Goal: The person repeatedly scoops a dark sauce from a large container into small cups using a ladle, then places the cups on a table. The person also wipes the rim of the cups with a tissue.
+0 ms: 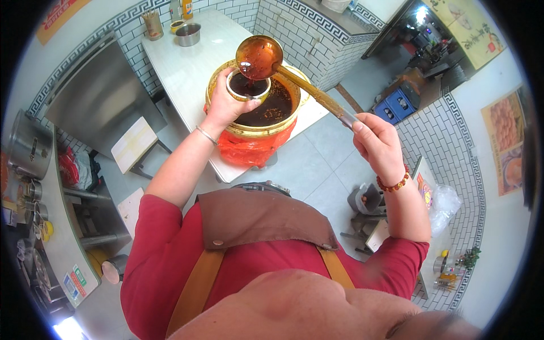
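My left hand [231,102] grips a small round cup [248,86] holding dark red liquid. It is held over the left part of a large yellow-rimmed pot [272,123]. Dark oily liquid with floating bits of seed or flake shows inside the pot. My right hand [378,142] is closed around the far end of a long-handled metal ladle [314,92]. The ladle's oil-coated bowl [259,57] is tilted above the cup, and a little red liquid trails down from its lip. A red plastic bag [255,148] wraps the pot's lower side.
The pot stands on a white table [212,38]. Further back on it are a steel bowl [188,35] and a holder of skewers or chopsticks [152,25]. A stool [134,144] stands left, a waste bin [364,198] right, and blue crates [395,106] beyond.
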`<action>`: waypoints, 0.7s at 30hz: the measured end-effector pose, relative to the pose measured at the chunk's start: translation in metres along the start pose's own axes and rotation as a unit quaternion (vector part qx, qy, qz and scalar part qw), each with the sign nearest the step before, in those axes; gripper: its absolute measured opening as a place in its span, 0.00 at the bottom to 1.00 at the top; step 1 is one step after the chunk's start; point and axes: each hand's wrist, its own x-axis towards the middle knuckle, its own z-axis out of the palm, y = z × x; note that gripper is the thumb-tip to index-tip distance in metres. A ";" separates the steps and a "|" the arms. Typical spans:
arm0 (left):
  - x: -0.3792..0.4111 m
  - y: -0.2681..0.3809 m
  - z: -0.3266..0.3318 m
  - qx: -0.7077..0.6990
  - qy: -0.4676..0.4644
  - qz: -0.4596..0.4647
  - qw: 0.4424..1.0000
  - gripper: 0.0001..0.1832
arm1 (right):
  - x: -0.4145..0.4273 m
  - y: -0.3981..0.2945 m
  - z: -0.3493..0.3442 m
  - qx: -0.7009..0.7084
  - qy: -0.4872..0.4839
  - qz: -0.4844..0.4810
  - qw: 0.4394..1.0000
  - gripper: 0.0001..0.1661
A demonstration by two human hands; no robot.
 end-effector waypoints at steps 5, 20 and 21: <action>-0.001 -0.006 -0.001 -0.001 0.009 0.004 1.000 0.50 | 0.006 0.010 -0.003 0.053 0.007 0.024 0.998 0.14; -0.010 0.006 -0.005 -0.008 -0.015 0.015 1.000 0.46 | 0.029 0.049 -0.026 0.422 -0.055 0.177 0.888 0.18; -0.011 0.009 -0.007 -0.021 -0.013 0.008 1.000 0.46 | 0.033 0.052 -0.027 0.409 -0.045 0.176 0.894 0.17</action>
